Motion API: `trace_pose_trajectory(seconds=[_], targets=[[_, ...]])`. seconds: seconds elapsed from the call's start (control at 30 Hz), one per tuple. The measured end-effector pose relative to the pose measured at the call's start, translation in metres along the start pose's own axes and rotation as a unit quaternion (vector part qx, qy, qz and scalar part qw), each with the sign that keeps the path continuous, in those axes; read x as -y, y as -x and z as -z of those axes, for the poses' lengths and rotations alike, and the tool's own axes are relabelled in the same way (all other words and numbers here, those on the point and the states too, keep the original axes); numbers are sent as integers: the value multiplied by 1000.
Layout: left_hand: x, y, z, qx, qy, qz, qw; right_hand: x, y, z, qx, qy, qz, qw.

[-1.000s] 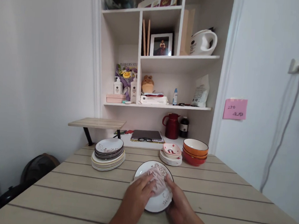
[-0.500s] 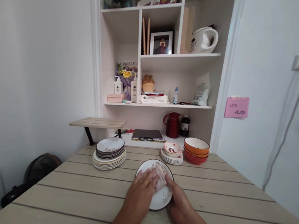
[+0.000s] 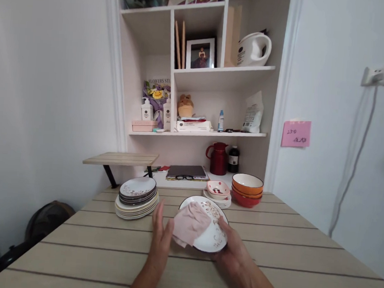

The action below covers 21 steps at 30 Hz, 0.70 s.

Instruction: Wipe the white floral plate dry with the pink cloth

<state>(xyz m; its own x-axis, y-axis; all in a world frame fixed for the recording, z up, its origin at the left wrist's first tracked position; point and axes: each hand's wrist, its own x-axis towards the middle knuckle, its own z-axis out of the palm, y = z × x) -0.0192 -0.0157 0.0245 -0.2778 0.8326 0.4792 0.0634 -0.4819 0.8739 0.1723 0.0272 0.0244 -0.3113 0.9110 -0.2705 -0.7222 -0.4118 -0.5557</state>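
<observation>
A white plate [image 3: 216, 237] with a dark rim and a brown floral print is held above the table by my right hand [image 3: 233, 249], thumb on its face and the other fingers underneath. A pink cloth [image 3: 190, 224] lies loosely across the plate's left half and hangs over its edge. Just left of the cloth, my left hand [image 3: 161, 232] is upright with its fingers stretched out and nothing in them. To the far left sits a stack of plates [image 3: 137, 187], dark-rimmed ones on top of yellowish-white ones.
Small pink-patterned dishes [image 3: 217, 189] on white saucers and stacked orange and red bowls [image 3: 247, 190] stand at the back right of the slatted table [image 3: 110, 248]. A small raised wooden shelf [image 3: 121, 158] is at the back left. Behind are glasses on a laptop [image 3: 186, 172] and a red jug [image 3: 218, 159].
My left hand has come off the cloth and moved left, fingers extended. The cloth now lies spread over the plate, which my right hand has raised and tilted.
</observation>
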Motion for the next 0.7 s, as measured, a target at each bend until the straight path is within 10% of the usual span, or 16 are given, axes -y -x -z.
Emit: trace_pose_trajectory(seconds=[0.13,0.3,0.57,0.7], targets=[[4,-7,8,108,312,297,896,3,7,-4,96,29,-36,994],[-3,5,11,260,368,455,768,-3,19,-12,84,105,-70,988],[-3,-5,-5,265,393,474,742,0,18,-22,3,221,114,968],[6,-6,-27,241,378,475,757,15,11,-13,-127,408,367,826]])
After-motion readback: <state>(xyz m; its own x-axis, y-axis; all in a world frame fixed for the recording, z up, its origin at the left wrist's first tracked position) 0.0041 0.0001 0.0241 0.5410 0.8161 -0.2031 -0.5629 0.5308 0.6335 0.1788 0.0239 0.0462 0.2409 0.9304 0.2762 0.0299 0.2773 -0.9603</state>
